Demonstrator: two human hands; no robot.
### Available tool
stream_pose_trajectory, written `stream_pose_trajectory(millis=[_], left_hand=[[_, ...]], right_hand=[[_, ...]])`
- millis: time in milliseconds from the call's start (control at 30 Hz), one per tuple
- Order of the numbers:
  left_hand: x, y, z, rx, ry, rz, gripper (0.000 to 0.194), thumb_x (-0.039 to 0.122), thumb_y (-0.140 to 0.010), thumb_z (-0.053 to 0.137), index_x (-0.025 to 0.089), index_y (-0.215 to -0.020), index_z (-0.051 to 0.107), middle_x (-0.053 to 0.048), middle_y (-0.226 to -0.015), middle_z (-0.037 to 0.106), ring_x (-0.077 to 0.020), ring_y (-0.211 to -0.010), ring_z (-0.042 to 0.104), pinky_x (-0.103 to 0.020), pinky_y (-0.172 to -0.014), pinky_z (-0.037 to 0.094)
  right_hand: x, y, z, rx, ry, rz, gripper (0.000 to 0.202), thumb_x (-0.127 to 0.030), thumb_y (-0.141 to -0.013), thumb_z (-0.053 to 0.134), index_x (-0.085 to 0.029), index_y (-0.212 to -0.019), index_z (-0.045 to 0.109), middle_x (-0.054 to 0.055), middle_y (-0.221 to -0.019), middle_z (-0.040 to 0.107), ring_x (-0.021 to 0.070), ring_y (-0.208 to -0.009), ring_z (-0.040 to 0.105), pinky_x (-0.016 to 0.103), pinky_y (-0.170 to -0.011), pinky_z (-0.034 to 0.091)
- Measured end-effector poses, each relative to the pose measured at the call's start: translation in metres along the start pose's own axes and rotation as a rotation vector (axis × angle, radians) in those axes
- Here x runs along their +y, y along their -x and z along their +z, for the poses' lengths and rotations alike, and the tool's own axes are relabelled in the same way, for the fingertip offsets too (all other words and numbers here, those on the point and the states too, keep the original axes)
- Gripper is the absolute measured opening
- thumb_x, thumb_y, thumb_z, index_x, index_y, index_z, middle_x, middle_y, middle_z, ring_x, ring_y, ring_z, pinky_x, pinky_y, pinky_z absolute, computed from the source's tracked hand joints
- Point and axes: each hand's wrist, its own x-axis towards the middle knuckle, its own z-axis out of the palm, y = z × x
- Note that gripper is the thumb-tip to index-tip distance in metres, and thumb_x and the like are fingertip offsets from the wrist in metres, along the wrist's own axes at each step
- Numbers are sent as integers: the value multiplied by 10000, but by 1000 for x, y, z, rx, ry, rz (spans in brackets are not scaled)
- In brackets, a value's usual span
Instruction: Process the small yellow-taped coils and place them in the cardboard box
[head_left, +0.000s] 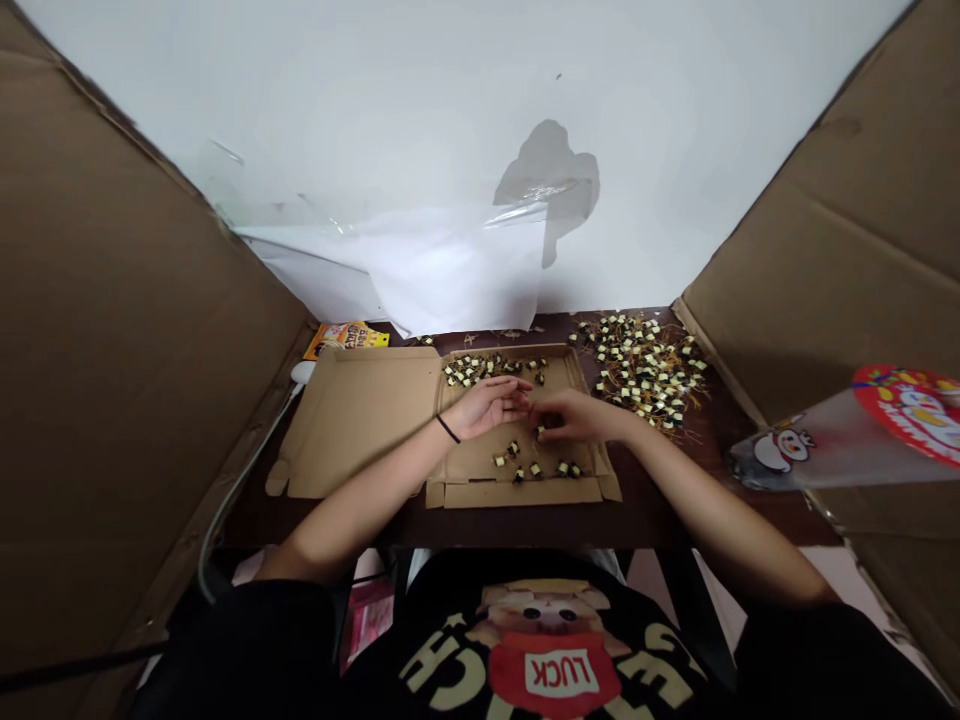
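Note:
Over the open cardboard box, my left hand is held palm partly up, its fingers stretched out and nothing visible in it. A dark band circles that wrist. Close by on the right, my right hand is bent downward with curled fingers around a small black-and-pale-yellow coil. The fingertips of both hands nearly meet, and I cannot tell if they touch. Several loose coils lie on the box floor nearer me. Another cluster of coils sits along the box's far side.
A large heap of coils with copper-coloured wires spreads over the dark table at right. A clear cup with a red lid stands beyond it. The box's lid flap, a yellow packet and a white cable are left. Cardboard walls flank both sides.

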Motion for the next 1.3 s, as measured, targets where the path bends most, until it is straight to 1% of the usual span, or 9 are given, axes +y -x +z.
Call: stream_pose_trajectory(millis=[133,267,400,467,600,767,867,1067,1300], left_hand=[[4,-1,1,10,-9,-39,135,236,-824,649,102,-825,643,-53,-715,654,-128,-662,656,-265,-663,550],[2,2,4,26,-50,-26,191,265,-787,701,109,-765,593,-16,-665,614,-93,-573,612,-223,-572,536],[-2,7,9,22,-177,5,318,360,-746,741,120,-883,584,-19,-732,633,-110,-615,640,-238,-578,559],[-3,9,10,32,-260,22,368,394,-705,768,119,-849,570,-8,-726,626,-107,-642,645,-250,-614,575],[-3,7,7,25,-331,54,385,343,-638,822,110,-825,579,8,-711,629,-91,-613,641,-230,-613,577],[1,4,2,6,-178,-4,343,342,-723,766,134,-881,543,-34,-726,684,-150,-673,702,-280,-668,588],[2,5,1,-51,-224,-29,355,408,-755,730,132,-859,532,-57,-695,689,-191,-722,722,-270,-656,580],[-1,5,1,-24,-227,8,369,450,-767,706,129,-870,557,-44,-689,675,-173,-704,711,-268,-660,574],[-4,3,1,9,-168,23,345,392,-744,741,117,-863,568,-24,-794,645,-110,-689,659,-274,-693,573]], right_hand=[[5,-2,0,149,-160,-10,247,-386,-792,618,-151,-852,663,24,-792,685,145,-712,596,256,-656,447],[6,-8,11,324,-258,-31,255,-393,-792,611,-156,-868,665,28,-782,693,135,-676,609,256,-633,475],[10,-13,22,517,-228,-58,268,-364,-756,651,-185,-956,631,41,-869,695,152,-794,641,282,-726,516],[11,-15,26,571,-153,-81,273,-328,-736,676,-193,-968,624,25,-823,680,139,-731,620,270,-688,511],[13,-15,28,565,-146,-97,290,-326,-716,712,-197,-960,624,9,-774,654,124,-662,588,252,-630,489],[17,-16,24,553,-416,-27,315,-416,-756,670,-206,-983,613,15,-809,661,136,-719,624,252,-644,505],[20,-17,21,581,-452,22,307,-472,-775,640,-199,-913,626,27,-814,671,142,-723,626,266,-668,504],[16,-15,22,622,-409,22,460,-607,-884,421,-199,-951,621,27,-756,634,140,-661,598,270,-625,488],[6,-12,30,663,-168,-60,331,-378,-776,681,-218,-1054,600,23,-885,655,137,-742,599,248,-643,475]])
